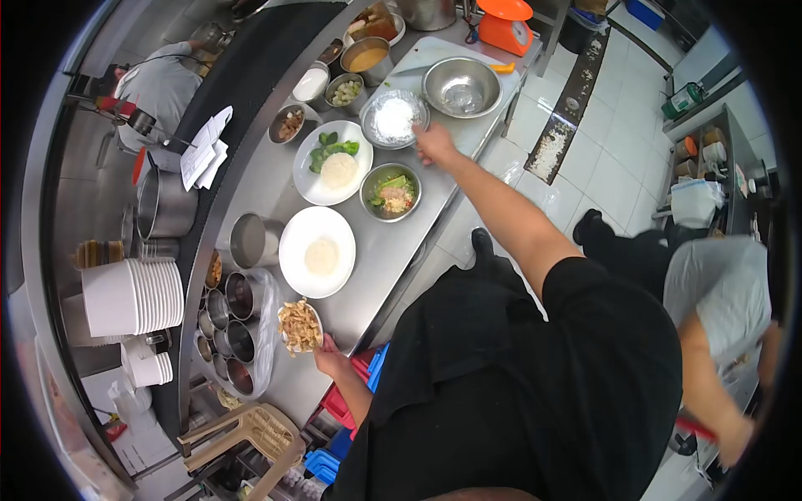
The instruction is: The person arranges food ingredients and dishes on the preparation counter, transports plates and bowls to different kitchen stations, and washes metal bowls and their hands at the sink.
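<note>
My left hand (332, 357) is closed on the edge of a small bowl heaped with light brown, strip-like pieces (299, 326), at the lower end of the steel counter. Farther up, my right hand (434, 144) has its fingers at the rim of a metal bowl with white powder (394, 119). Just below that sits a metal bowl of greens and chopped food (391, 192). A white plate with a rice mound and green vegetables (306, 179) lies beside it. Between my hands is a second white plate (292, 250) with only a rice mound.
A wide metal bowl (462, 88) and an orange-handled knife (501, 68) lie on a white board, near an orange scale (504, 33). Metal containers (238, 338) line the counter's far side. Stacked white tubs (134, 296) stand on the shelf. A co-worker (723, 292) is behind me.
</note>
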### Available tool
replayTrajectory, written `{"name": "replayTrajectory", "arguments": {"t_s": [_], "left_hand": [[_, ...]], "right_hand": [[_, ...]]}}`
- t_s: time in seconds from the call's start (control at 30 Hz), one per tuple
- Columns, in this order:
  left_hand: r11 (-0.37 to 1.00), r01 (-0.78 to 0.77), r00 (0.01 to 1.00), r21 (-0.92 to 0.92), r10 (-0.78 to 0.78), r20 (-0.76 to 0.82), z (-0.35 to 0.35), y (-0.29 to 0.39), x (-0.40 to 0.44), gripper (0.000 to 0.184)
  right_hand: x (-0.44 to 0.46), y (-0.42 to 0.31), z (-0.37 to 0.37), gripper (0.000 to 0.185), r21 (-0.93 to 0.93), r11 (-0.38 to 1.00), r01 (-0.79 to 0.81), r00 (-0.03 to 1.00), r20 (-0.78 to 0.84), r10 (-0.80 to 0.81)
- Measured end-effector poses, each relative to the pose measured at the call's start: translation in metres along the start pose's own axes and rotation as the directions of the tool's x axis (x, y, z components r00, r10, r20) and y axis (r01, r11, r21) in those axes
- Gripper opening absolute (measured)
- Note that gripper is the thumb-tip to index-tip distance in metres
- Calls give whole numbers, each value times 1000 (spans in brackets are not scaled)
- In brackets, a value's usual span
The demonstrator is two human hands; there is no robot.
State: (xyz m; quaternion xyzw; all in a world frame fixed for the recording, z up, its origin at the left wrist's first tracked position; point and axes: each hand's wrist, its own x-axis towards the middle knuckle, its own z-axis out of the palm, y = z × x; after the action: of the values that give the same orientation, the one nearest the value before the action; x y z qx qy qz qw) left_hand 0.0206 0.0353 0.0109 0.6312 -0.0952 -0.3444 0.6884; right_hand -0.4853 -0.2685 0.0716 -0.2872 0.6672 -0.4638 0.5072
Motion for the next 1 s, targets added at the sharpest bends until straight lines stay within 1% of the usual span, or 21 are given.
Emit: {"name": "replayTrajectory", "arguments": {"t_s": [0.1,0.2,0.27,0.3,0.37,0.43,0.47,0.57,0.63,0.7,0.77,0.83,0.9,1.0], "left_hand": [[1000,22,995,2,-21,-101,-5,-6,5,35],[945,-112,993,307,117,2,-50,-28,22,34],[991,-41,995,125,53,-88,-44,-9,-1,34],[999,-10,991,32,14,-130,-34,11,-22,34],[998,-27,990,52,34,-136,-23,39,-46,33],[996,-53,991,68,61,-120,-20,58,-58,33],[989,-101,990,108,111,-87,-16,67,-65,33],[983,-66,996,169,75,-43,3,94,-76,32],[979,-66,998,191,64,17,26,105,-79,29],[968,-43,997,247,26,72,44,111,-77,28],[965,-38,991,259,3,136,85,119,-90,26],[967,-42,983,252,-5,183,127,117,-99,26],[963,-19,971,269,-46,234,165,109,-100,27],[978,84,948,193,-138,285,221,98,-103,29]], "right_hand": [[13,-8,12,40,39,999,-12,997,-80,15],[-7,-27,5,37,186,982,44,997,-77,-30],[-5,-33,-17,36,177,974,144,986,-110,-126],[-6,-34,-31,35,171,967,190,977,-125,-170],[-1,-42,-68,33,27,979,202,957,-219,-192],[-8,-55,-101,31,-49,975,217,936,-275,-222],[-3,-54,-114,33,-61,978,202,944,-254,-211],[6,-47,-147,38,-113,985,128,968,-203,-148],[4,-51,-158,40,-168,984,51,983,-167,-80],[-2,-47,-166,43,-212,977,14,975,-215,-61],[-1,-36,-181,44,-247,969,-9,968,-245,-54],[-4,-31,-191,45,-184,983,-22,963,-268,-28],[0,-22,-201,45,-105,994,-21,964,-266,-7],[18,-9,-221,45,7,1000,-7,976,-216,8]]}}
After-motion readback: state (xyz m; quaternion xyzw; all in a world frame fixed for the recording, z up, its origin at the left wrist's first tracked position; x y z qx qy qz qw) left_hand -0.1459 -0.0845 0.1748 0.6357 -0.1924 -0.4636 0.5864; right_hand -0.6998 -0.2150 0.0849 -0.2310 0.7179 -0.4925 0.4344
